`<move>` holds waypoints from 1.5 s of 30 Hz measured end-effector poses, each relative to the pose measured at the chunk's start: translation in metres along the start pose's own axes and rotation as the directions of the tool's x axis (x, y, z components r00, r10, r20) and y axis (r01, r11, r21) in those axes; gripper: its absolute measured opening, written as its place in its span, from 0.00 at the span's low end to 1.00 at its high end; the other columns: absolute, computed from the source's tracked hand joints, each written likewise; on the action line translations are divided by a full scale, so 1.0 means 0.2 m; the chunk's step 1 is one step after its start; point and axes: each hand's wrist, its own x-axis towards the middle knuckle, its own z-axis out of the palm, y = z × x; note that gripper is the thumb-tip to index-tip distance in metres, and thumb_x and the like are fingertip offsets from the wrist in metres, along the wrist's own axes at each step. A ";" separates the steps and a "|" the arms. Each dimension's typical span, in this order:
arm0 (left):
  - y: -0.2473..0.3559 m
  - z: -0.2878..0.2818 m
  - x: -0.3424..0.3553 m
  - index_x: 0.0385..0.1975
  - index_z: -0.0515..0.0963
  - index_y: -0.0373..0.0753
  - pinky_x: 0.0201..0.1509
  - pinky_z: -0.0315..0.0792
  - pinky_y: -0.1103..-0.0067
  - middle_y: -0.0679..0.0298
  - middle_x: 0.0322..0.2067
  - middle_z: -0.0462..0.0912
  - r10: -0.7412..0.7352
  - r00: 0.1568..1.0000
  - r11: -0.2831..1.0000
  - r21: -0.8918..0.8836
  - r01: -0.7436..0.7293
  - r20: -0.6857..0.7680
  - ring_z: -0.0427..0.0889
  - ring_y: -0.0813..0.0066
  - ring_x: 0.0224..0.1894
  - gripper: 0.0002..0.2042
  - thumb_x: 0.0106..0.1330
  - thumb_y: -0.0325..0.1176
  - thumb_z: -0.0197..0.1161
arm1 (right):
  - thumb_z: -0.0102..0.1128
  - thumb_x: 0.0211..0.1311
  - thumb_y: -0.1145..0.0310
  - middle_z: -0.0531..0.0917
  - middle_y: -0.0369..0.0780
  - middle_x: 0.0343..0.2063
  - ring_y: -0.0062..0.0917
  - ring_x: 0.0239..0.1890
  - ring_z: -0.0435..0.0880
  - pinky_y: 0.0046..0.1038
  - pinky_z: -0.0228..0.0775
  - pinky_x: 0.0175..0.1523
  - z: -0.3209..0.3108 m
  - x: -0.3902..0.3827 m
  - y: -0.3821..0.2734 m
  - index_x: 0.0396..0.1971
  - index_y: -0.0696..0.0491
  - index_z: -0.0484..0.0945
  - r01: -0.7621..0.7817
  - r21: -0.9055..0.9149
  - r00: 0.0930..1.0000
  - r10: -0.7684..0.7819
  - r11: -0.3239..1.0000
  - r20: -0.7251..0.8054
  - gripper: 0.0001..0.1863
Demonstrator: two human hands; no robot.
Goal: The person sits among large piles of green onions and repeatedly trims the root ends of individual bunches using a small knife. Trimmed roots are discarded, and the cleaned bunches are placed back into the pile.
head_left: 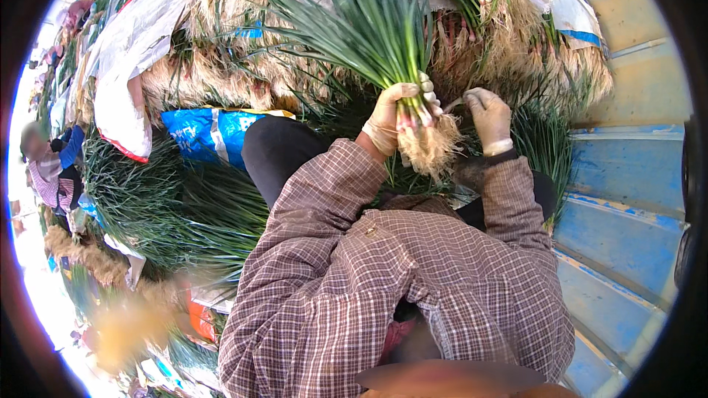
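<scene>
My left hand [386, 115], in a pale thin glove, is closed around the stems of a bunch of green garlic [391, 37]. The long green leaves fan up and away from me, and the pinkish-white bases and tangled pale roots [429, 146] hang below my fingers. Just right of the bunch, my right hand [490, 119], gloved too, is pinched with its fingertips toward the bases. A thin pale strip shows at those fingertips; what it is I cannot make out.
Stacked bundles with dry roots [251, 77] form a bank ahead. A white sack [140, 44] drapes over it at left, and a blue bag [203, 133] lies by my knee. Loose greens [147, 199] spread leftward. A blue and yellow metal wall [619, 177] stands right. Another person [55, 169] sits far left.
</scene>
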 end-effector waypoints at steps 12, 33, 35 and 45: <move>-0.05 0.02 -0.07 0.42 0.70 0.36 0.45 0.77 0.63 0.62 0.33 0.71 0.117 0.975 0.968 -0.242 -0.069 0.190 0.74 0.68 0.36 0.14 0.56 0.30 0.59 | 0.53 0.68 0.65 0.81 0.38 0.33 0.24 0.34 0.82 0.27 0.78 0.38 0.25 0.14 -0.30 0.42 0.56 0.75 -0.612 0.790 0.784 0.096 -0.039 0.613 0.10; 0.08 0.08 -0.05 0.43 0.74 0.36 0.42 0.80 0.67 0.60 0.35 0.80 0.090 0.985 0.993 0.093 -0.077 -0.149 0.82 0.65 0.35 0.12 0.59 0.30 0.57 | 0.57 0.66 0.60 0.81 0.39 0.41 0.22 0.42 0.78 0.23 0.72 0.48 -0.09 -0.03 -0.16 0.52 0.57 0.75 -0.152 0.609 0.771 -0.292 0.778 0.566 0.20; 0.12 0.06 -0.06 0.42 0.74 0.36 0.42 0.80 0.67 0.61 0.35 0.80 0.054 0.980 0.987 0.159 -0.023 -0.190 0.81 0.66 0.35 0.12 0.59 0.30 0.57 | 0.54 0.67 0.66 0.76 0.35 0.25 0.14 0.23 0.74 0.14 0.67 0.23 -0.19 -0.07 -0.07 0.35 0.57 0.78 -0.280 0.786 0.881 -0.178 0.552 0.439 0.10; 0.04 0.11 -0.03 0.31 0.79 0.29 0.21 0.78 0.74 0.56 0.22 0.82 0.242 0.881 0.784 0.617 0.069 -0.406 0.81 0.66 0.18 0.07 0.58 0.27 0.63 | 0.63 0.56 0.50 0.83 0.39 0.33 0.29 0.33 0.82 0.29 0.72 0.39 -0.20 -0.10 -0.28 0.36 0.54 0.81 0.096 0.219 0.838 -0.197 0.971 0.508 0.21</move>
